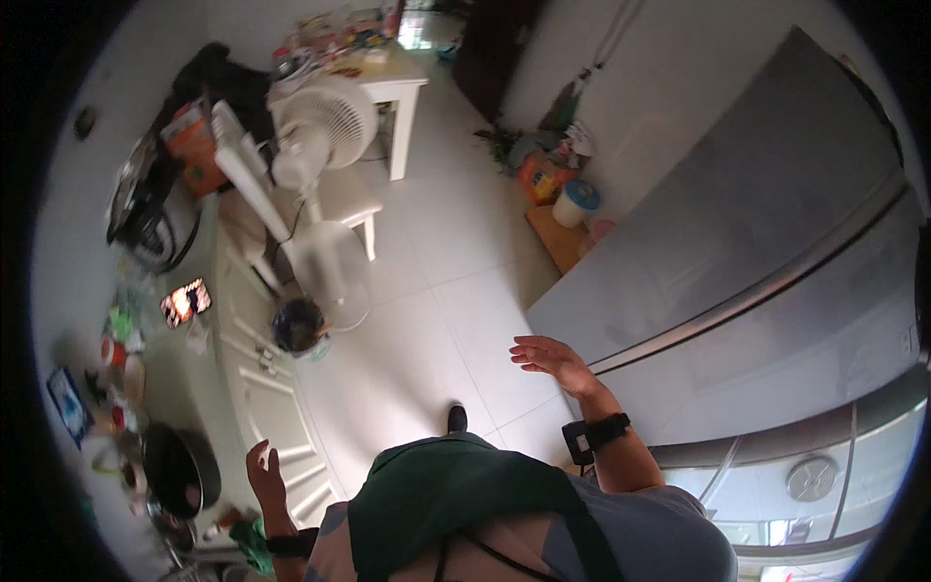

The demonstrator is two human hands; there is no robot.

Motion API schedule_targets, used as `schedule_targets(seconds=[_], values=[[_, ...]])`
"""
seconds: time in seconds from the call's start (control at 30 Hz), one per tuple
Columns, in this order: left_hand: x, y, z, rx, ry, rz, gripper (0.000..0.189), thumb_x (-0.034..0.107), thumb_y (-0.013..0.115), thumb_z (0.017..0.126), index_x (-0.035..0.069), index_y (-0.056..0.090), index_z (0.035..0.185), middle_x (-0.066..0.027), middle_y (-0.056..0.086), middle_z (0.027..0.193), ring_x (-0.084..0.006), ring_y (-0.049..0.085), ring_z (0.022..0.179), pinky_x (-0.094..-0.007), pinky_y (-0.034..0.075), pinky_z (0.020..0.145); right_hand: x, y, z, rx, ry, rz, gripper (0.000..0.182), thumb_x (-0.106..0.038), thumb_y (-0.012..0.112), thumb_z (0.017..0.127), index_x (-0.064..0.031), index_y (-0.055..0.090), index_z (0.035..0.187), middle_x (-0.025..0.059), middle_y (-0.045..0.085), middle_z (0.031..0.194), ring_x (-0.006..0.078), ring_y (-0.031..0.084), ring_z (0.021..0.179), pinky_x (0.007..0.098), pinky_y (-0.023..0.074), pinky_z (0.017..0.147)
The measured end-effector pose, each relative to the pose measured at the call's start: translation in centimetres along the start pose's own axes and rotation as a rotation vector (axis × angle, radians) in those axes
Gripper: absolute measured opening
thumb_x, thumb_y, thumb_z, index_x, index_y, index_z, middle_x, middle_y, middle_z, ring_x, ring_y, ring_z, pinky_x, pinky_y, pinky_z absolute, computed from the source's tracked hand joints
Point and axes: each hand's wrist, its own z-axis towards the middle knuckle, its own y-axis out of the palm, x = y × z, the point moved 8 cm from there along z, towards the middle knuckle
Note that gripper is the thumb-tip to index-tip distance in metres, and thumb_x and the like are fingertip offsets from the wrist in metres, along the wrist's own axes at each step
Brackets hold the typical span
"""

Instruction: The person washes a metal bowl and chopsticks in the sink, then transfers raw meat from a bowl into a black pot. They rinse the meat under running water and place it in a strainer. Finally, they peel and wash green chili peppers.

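My left hand (266,473) hangs in the air beside the white cabinet doors (276,415), fingers apart and nothing in it. Close by on the counter (193,364) is a dark cooking pot (180,471). My right hand (550,361) is raised over the floor in front of the grey refrigerator (713,240), holding nothing, with its fingers spread a little. Each wrist wears a black strap, and a small black box (579,442) sits on the right one. A dark green apron (465,487) covers my front.
On the tiled floor (414,327) stand a white pedestal fan (327,131), a lined bin (298,325) and a white chair (349,200). A cluttered table (400,69) is farther back. A blue-lidded tub (577,202) and bags lie by the refrigerator. A lit phone (185,302) rests on the counter.
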Motion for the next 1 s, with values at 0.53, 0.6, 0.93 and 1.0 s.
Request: schedule_targets(seconds=[0.53,0.6,0.93,1.0], values=[[29.4,30.1,7.0,-0.329,0.631,0.221,0.027,0.012,0.066,0.077,0.006,0.058,0.101,-0.0134,0.058,0.1,-0.0308,0.052,0.099,-0.0381,0.041,0.088,5.2,-25.7,-4.2,0.486,-0.006,0.289,0.04,-0.027,0.054,0.089,-0.0031,0.05,0.121,0.0091,0.06,0.11,0.0198,0.056,0.101,0.0329,0.0437,0.087],[32.0,32.2,8.1,-0.353,0.65,0.255,0.027,0.011,0.066,0.076,0.006,0.058,0.101,-0.0136,0.058,0.099,-0.0315,0.052,0.098,-0.0384,0.041,0.087,5.7,-26.6,-2.8,0.49,0.001,0.308,0.038,-0.025,0.054,0.089,-0.0033,0.051,0.12,0.0091,0.06,0.11,0.0195,0.057,0.1,0.0322,0.0438,0.087],[34.9,42.9,22.0,-0.392,0.579,0.229,0.026,0.011,0.066,0.075,0.006,0.058,0.1,-0.0142,0.058,0.096,-0.0323,0.053,0.096,-0.0394,0.042,0.085,2.3,-31.8,17.6,0.338,0.025,0.282,0.038,-0.023,0.055,0.089,-0.0033,0.051,0.121,0.0104,0.059,0.11,0.0208,0.056,0.103,0.0329,0.0427,0.088],[36.4,45.3,26.2,-0.398,0.579,0.193,0.026,0.012,0.066,0.075,0.005,0.058,0.1,-0.0144,0.058,0.097,-0.0327,0.053,0.096,-0.0396,0.043,0.085,0.6,-33.0,22.6,0.309,0.03,0.274,0.039,-0.026,0.055,0.089,-0.003,0.05,0.121,0.0104,0.059,0.11,0.0204,0.055,0.102,0.033,0.0428,0.088]])
